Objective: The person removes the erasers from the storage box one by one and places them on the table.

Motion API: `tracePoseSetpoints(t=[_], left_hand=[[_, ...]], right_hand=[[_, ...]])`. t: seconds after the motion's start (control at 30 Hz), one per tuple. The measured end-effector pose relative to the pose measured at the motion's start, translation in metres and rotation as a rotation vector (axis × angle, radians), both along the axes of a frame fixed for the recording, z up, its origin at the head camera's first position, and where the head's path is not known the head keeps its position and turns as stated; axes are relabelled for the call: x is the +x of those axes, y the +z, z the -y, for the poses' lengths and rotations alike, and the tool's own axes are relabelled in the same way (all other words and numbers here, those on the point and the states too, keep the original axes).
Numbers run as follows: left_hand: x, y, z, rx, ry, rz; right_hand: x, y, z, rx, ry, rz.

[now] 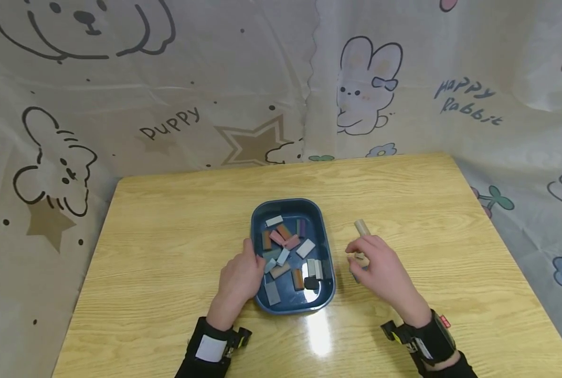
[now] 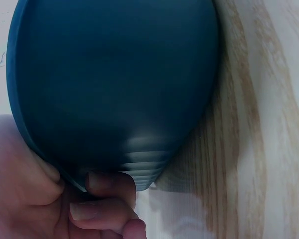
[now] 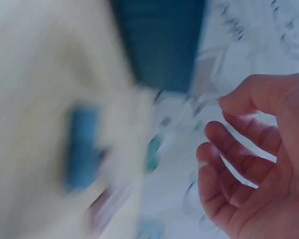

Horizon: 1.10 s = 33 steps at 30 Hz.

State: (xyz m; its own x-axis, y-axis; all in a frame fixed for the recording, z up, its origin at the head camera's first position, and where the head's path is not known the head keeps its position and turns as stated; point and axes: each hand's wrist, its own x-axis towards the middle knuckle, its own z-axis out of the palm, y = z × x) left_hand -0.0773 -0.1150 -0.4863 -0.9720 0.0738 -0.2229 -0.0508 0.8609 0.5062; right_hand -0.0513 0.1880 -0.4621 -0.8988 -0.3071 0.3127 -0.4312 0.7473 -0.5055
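A dark blue rectangular tray point(image 1: 328, 262) stands on the table, holding several small coloured blocks, among them a white block point(image 1: 305, 248), a purple block point(image 1: 301, 228) and a black piece point(image 1: 311, 283). My left hand point(image 1: 240, 275) grips the tray's left side, thumb over the rim and fingers curled against the outer wall point(image 2: 119, 74). To the right of the tray, my right hand point(image 1: 380, 265) hovers over the table, fingers loosely bent and holding nothing in the right wrist view. A beige block point(image 1: 362, 227) lies just beyond it. Below is a blurred blue block point(image 3: 82, 147).
The wooden table point(image 1: 177, 236) carries the tray near its middle. Behind it hangs a pale cloth point(image 1: 243, 68) printed with cartoon animals. A blurred pinkish piece point(image 3: 107, 206) lies past the blue block in the right wrist view.
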Motion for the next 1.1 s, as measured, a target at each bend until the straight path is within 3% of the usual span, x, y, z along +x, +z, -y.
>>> tracePoseSetpoints(t=[0.13,0.3,0.43,0.63,0.73,0.87,0.97,1.1], left_hand=[[-0.002,0.0,-0.001,0.008,-0.003,0.005],[-0.003,-0.001,-0.002,0.007,-0.008,0.004],[-0.003,0.0,-0.002,0.001,-0.002,0.015],[-0.001,-0.001,-0.001,0.012,0.005,0.024],[0.001,-0.001,-0.001,0.009,0.009,0.024],[0.002,-0.001,-0.001,0.007,0.011,0.018],[0.001,-0.001,-0.001,0.01,0.002,0.008],[0.0,0.001,0.002,0.001,-0.004,0.001]], right_hand=[[-0.006,0.01,0.039,0.048,0.191,-0.018],[-0.005,-0.002,0.078,0.302,0.348,0.06],[-0.007,-0.015,0.093,0.427,0.371,0.082],[-0.011,-0.021,0.097,0.415,0.369,0.076],[-0.01,-0.02,0.093,0.327,0.355,0.062],[-0.008,-0.007,0.069,0.101,0.294,0.025],[-0.005,0.006,0.036,-0.001,0.191,-0.015],[0.001,0.007,-0.013,0.02,-0.023,0.026]])
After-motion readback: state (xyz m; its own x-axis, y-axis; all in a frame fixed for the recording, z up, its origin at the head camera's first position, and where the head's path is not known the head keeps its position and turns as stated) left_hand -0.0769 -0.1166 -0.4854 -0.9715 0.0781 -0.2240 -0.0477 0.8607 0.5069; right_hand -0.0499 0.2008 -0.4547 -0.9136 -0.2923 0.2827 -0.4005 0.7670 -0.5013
